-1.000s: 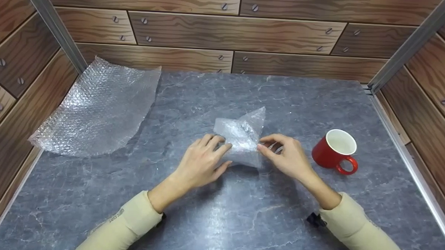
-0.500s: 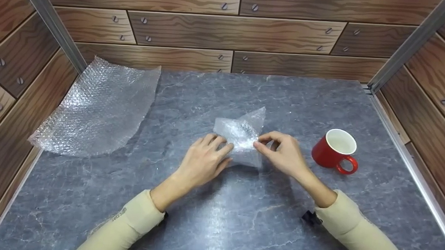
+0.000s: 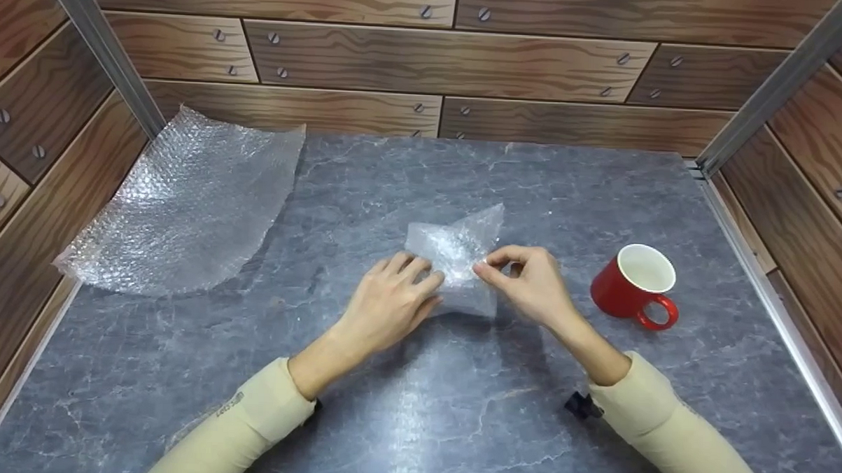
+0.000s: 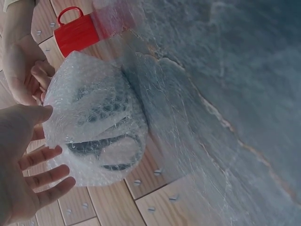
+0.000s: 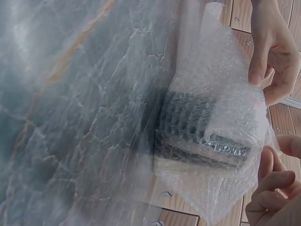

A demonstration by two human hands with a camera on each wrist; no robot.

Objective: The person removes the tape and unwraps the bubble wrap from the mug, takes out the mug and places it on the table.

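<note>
A bundle of clear bubble wrap (image 3: 455, 248) sits in mid-table between both hands, its loose corners sticking up and out. Through the wrap shows a dark rounded thing (image 5: 183, 117); a loop like a handle appears in the left wrist view, but its kind is partly hidden. My left hand (image 3: 384, 302) rests against the bundle's left side, fingers loosely spread and not gripping. With thumb and index finger, my right hand (image 3: 531, 286) pinches the film at the bundle's right side. A red mug (image 3: 622, 289), white inside, stands upright to the right of that hand.
A large flat sheet of bubble wrap (image 3: 205, 208) lies at the back left, its edge against the side wall. The grey marbled tabletop (image 3: 415, 404) is enclosed by wood-print walls (image 3: 441, 62) and metal rails (image 3: 775, 326).
The right hand has shifted a little left and away from the person, its fingertips now closing on the film. The left hand and the bundle have barely moved.
</note>
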